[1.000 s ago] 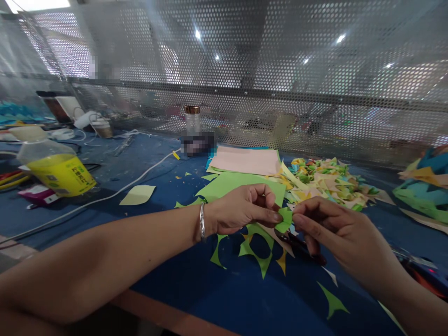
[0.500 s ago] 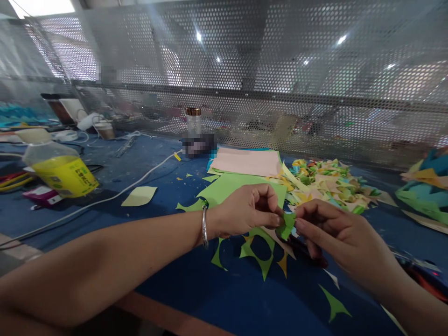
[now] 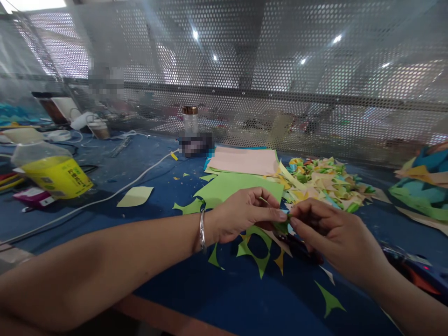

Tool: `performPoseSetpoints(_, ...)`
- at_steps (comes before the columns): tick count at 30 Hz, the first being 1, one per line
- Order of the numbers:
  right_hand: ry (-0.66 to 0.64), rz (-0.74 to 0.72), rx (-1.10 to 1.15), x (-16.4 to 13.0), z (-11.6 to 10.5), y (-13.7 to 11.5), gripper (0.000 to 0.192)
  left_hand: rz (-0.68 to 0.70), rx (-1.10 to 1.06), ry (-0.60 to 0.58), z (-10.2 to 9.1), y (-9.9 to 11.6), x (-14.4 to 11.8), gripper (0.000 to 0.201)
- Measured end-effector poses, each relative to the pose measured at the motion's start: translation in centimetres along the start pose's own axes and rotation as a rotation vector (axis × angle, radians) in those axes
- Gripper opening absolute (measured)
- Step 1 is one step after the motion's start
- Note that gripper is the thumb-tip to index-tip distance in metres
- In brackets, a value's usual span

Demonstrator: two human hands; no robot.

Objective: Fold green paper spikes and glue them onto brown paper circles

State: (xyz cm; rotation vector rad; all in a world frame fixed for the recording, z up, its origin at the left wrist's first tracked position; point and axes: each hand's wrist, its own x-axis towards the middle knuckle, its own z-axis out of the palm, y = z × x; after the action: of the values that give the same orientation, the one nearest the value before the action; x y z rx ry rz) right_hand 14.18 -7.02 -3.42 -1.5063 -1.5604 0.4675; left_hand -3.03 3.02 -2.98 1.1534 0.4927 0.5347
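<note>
Both my hands meet over the blue table, pinching a small piece of green paper (image 3: 281, 227) that their fingers largely hide. My left hand (image 3: 249, 212), with a silver bangle at the wrist, closes thumb and fingers on its left side. From the right, my right hand (image 3: 327, 233) pinches its other edge. Behind my left hand lie green sheets (image 3: 241, 184) with pink sheets (image 3: 243, 161) farther back. Below the hands is a green offcut with a round hole (image 3: 261, 261). A dark object with reddish handles (image 3: 303, 249) lies partly hidden under my right hand.
A heap of small coloured paper pieces (image 3: 329, 182) lies beyond my right hand. At the left stand a bottle with a yellow label (image 3: 56, 172) and a white cable (image 3: 129, 184). A lidded jar (image 3: 190, 121) stands before the perforated metal screen (image 3: 227, 60). Green scraps (image 3: 329, 298) lie near the front.
The green paper has turned between my fingers and shows less of its face. My fingertips have come closer together. The whole view has shifted slightly.
</note>
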Motion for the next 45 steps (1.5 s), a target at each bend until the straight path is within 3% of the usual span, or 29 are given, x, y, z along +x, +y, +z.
performPoseSetpoints(6,0.010,-0.028,-0.041,0.0,0.0,0.5,0.021,-0.020,0.010,0.008,0.0,-0.1,0.1,0.034)
performPoseSetpoints(15,-0.032,-0.077,-0.088,0.5,-0.4,1.4,0.020,0.010,0.131,0.137,0.3,-0.3,0.1,0.033)
performPoseSetpoints(23,0.024,-0.075,-0.150,0.0,0.2,0.9,0.020,0.072,0.117,0.161,0.5,-0.2,-0.1,0.034)
performPoseSetpoints(36,0.063,-0.213,-0.233,0.0,0.0,1.5,0.016,-0.014,-0.123,0.287,2.8,-0.5,-1.4,0.042)
performPoseSetpoints(45,0.032,-0.298,-0.267,0.2,-0.4,1.9,0.019,0.047,0.055,0.304,2.0,-0.8,-1.0,0.041)
